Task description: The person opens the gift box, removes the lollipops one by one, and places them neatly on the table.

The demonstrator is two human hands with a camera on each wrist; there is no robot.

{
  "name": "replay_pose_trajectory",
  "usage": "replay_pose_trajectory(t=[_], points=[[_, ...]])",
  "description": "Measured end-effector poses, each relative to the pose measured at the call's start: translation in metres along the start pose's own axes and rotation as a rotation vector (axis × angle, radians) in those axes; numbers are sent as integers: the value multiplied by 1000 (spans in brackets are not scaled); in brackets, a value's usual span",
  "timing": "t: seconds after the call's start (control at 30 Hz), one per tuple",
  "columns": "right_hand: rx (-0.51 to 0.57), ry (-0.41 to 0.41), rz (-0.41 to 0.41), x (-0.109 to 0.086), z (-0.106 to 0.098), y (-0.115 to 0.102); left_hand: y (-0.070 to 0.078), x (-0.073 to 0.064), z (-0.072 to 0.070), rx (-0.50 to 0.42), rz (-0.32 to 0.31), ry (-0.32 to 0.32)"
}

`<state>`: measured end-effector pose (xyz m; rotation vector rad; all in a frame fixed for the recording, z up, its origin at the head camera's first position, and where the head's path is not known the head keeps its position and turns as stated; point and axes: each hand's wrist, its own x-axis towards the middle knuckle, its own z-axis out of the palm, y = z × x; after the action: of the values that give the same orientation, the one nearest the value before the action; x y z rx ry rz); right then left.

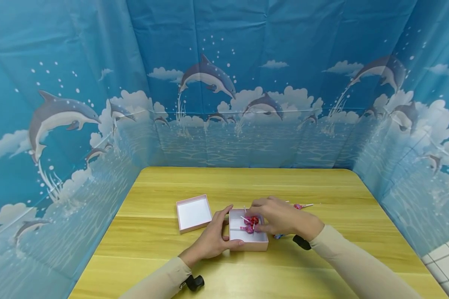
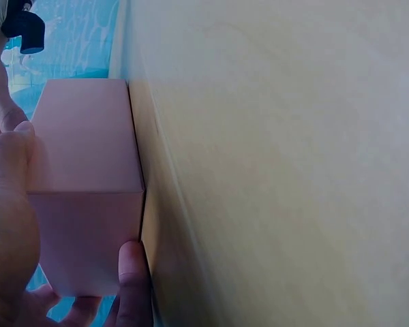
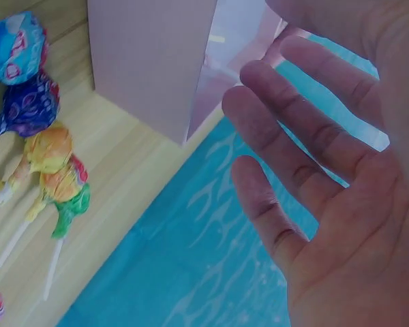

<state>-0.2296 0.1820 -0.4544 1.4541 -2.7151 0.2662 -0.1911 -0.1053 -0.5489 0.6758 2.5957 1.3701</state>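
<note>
A pink open-topped box (image 1: 248, 246) with a white inside stands on the table. Several lollipops (image 1: 250, 228) in red and pink wrappers lie in it, white sticks at various angles. My left hand (image 1: 212, 240) holds the box at its left side, thumb along the front wall and fingers on the left wall. Over the right part of the box is my right hand (image 1: 280, 216), palm down. In the right wrist view the right hand's fingers (image 3: 259, 126) are spread and loosely bent, with no lollipop between those that show; its thumb is partly out of frame.
To the left lies the shallow pink lid (image 1: 194, 213), white inside facing up. Right of the box are more lollipops with blue, orange and green wrappers (image 3: 48, 150), mostly hidden under my right hand in the head view. A pink lollipop (image 1: 298, 206) lies beyond that hand. Dolphin-print curtains surround the wooden table (image 1: 153, 249).
</note>
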Motion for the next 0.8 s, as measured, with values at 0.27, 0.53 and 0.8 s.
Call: replay_pose_trajectory(t=[0.27,0.53,0.8], points=[[82,-88,-46,16,6,-5,-2,1,1,-13,-21,-2],[236,-202,8,31,13,-2,-2,1,1,-44,-9,-2],[242,-291,50,43,15,-4,-3,1,2,-64,-13,-7]])
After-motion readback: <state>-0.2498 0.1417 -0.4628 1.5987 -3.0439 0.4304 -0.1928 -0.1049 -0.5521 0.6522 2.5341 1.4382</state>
